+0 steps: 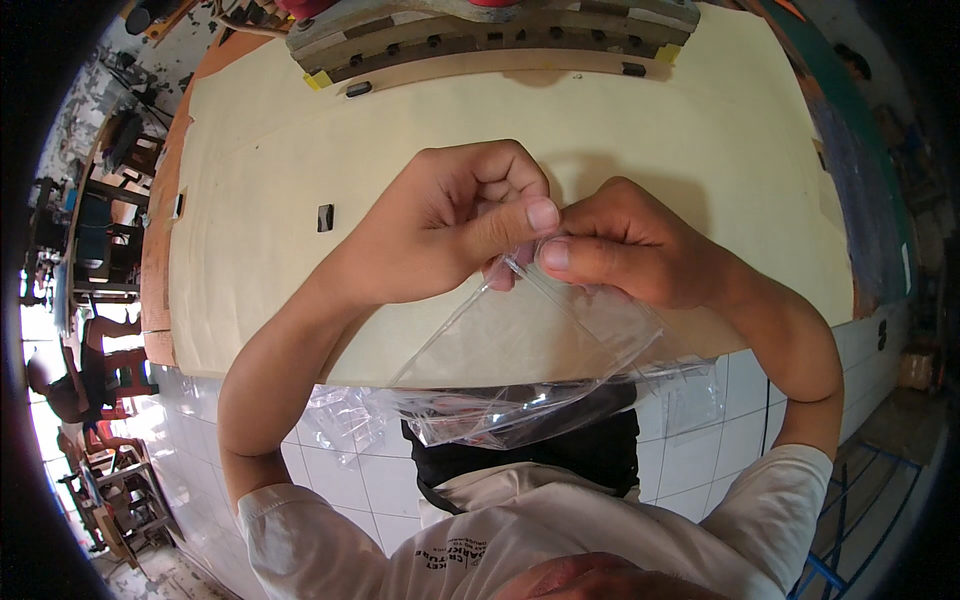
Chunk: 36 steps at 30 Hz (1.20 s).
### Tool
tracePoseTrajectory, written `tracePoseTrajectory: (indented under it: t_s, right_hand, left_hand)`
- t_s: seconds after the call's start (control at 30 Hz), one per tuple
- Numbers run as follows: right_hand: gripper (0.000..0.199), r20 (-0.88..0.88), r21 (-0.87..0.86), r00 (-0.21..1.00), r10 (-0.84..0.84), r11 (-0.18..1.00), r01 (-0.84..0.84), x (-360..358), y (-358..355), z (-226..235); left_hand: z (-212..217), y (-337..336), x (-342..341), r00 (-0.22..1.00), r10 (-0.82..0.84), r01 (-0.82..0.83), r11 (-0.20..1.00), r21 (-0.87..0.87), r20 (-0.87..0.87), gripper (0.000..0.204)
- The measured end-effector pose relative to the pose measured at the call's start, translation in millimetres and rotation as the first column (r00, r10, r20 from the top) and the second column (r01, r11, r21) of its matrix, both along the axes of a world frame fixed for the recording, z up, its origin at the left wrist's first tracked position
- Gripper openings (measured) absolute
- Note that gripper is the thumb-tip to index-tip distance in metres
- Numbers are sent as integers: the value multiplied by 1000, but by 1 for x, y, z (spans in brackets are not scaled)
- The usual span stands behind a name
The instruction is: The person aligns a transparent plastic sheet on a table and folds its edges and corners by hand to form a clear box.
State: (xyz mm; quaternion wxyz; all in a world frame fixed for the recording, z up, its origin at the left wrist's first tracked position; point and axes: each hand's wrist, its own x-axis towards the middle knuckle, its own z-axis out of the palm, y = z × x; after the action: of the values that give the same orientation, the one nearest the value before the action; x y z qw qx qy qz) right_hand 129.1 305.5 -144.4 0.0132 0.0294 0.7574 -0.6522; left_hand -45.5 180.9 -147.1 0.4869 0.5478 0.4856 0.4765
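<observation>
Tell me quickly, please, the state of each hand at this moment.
Left hand: partly closed at the clear plastic; whether it grips cannot be told.
Right hand: closed, pinching the clear plastic near its upper end.

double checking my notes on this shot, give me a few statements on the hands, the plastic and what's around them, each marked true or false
1. The left hand and right hand are close together at the clear plastic. True.
2. A small black block lies on the pale yellow sheet. True.
3. The plastic lies wholly on the sheet. False: part hangs past the near edge.
4. Both sleeves are black. False: the sleeves are white.
5. A long metal fixture is beyond the hands. True.
</observation>
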Motion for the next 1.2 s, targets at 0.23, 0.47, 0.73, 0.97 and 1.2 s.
tracePoseTrajectory:
  t_s: [0.23, 0.47, 0.73, 0.97, 1.2]
  right_hand:
    - [37, 13, -21, 1000, 9, 1000, -9, 1, 0, 0]
    - [34, 49, -29, 999, -14, 999, 15, 2, -1, 6]
    - [31, 40, -205, 993, -107, 972, 113, 10, 7, 14]
    - [34, -81, -113, 984, -158, 982, 148, 13, 23, 15]
    - [36, -99, -63, 967, -234, 972, 228, 21, 33, 28]
  left_hand:
    - [9, 0, 0, 1000, -9, 9, 998, -61, 5, 28]
    - [3, -1, -7, 995, -90, 92, 995, -49, 46, 27]
    - [19, -5, -8, 991, -58, 74, 989, -131, 123, 22]
    - [16, -7, -11, 976, -111, 129, 988, -82, 189, 17]
    - [15, -8, -15, 966, -161, 169, 985, -26, 203, 13]
